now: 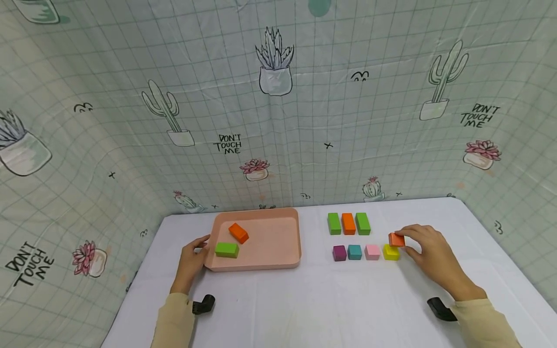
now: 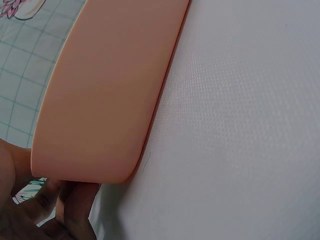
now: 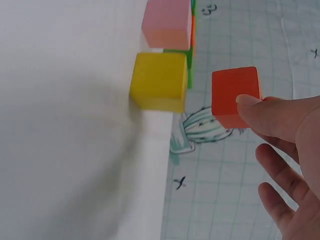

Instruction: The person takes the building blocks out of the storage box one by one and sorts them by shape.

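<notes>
The right hand (image 1: 434,257) pinches the red cube (image 1: 396,240), at the yellow cube's (image 1: 390,253) one o'clock; probably light, stiff and sturdy, it suits a hold on opposite faces. The left hand (image 1: 190,265) touches the tray's (image 1: 261,266) nine o'clock end; gripping or not, I cannot tell.

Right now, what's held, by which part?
Right hand pinches red-orange cube, thumb on one face; left hand touches tray at left end, grip unclear.

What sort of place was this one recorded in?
Probably a makeshift tabletop recording booth, though the room beyond is hidden: a creased cactus-print cloth surrounds the back and sides of a white-covered table, where coloured blocks sit in two rows beside a pink tray.
</notes>
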### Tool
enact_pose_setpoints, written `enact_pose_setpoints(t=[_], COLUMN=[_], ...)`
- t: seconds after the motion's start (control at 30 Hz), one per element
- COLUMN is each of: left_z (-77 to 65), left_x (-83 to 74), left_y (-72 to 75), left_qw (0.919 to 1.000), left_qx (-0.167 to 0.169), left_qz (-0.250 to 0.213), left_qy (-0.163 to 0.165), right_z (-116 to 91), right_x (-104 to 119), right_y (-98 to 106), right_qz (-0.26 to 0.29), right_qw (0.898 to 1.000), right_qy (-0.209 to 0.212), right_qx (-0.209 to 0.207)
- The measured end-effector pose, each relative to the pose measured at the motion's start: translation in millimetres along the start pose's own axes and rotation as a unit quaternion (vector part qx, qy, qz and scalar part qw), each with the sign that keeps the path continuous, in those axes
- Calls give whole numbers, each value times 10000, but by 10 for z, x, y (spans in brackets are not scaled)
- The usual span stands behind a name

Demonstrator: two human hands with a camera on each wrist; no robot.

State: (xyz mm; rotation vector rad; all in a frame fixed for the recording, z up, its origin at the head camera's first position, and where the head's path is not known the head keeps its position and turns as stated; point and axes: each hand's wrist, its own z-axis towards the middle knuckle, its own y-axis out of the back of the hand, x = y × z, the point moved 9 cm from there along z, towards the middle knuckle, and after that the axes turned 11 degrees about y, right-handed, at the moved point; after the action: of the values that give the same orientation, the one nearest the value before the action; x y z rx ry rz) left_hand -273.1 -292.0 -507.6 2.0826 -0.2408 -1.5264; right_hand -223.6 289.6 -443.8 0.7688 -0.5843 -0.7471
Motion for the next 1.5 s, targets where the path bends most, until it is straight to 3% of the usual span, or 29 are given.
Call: enact_pose_setpoints(t=[0.57,0.8,1.5], left_z=[4,-8,6], left_x=[-11,-17,-2], left_y=[-3,-2,-6], left_qw=[10000,10000,9999], left_qx=[-22,-1,-81], left_qz=[-21,-32,141], left_qy=[-18,-48,38], right_z=[-323,-392,-393], right_x=[-388,-461,-449], right_y=[-75,-199,-248], right_qz=[25,281,369], right_qw=[9969,9893,9887], right_qy=[-552,-919,-767], right_qx=[567,1099,1237])
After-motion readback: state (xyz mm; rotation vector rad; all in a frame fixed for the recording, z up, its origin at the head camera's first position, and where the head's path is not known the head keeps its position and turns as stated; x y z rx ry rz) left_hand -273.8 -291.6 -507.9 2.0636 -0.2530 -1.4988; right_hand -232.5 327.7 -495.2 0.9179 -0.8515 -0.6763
